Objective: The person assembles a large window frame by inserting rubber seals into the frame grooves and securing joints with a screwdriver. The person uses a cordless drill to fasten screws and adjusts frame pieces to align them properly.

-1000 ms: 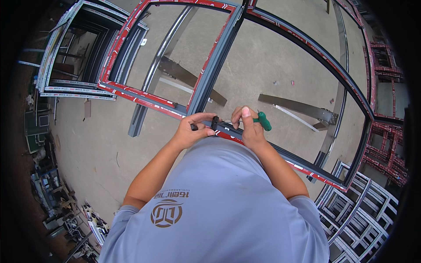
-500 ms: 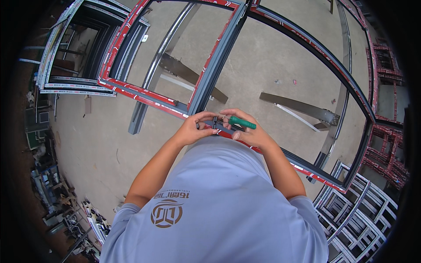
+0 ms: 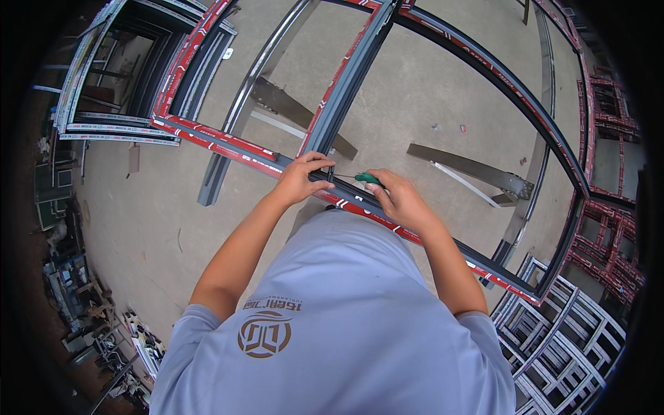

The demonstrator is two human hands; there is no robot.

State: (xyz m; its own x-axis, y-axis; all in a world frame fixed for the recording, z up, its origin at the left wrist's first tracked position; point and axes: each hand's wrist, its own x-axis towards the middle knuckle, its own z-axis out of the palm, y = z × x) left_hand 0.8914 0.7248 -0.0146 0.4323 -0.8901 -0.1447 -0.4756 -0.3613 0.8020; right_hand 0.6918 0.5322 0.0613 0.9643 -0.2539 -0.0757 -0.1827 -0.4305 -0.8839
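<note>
My left hand pinches a small dark fitting upright between thumb and fingers. My right hand is closed round the green handle of a screwdriver. Its thin shaft points left, with the tip at or very near the fitting; whether it touches cannot be made out. Both hands are just over the near rail of a large dark window frame, close to where a grey upright bar meets that rail. Red printed film covers parts of the frame.
Metal supports lie beneath the frame. More frames stand stacked at the far left, with red-filmed ones at right and white-filmed ones at lower right. Assorted clutter fills the left edge.
My hands have moved slightly apart, the left one going up and left. The screwdriver has turned from slanting across my right hand to pointing left at the fitting.
</note>
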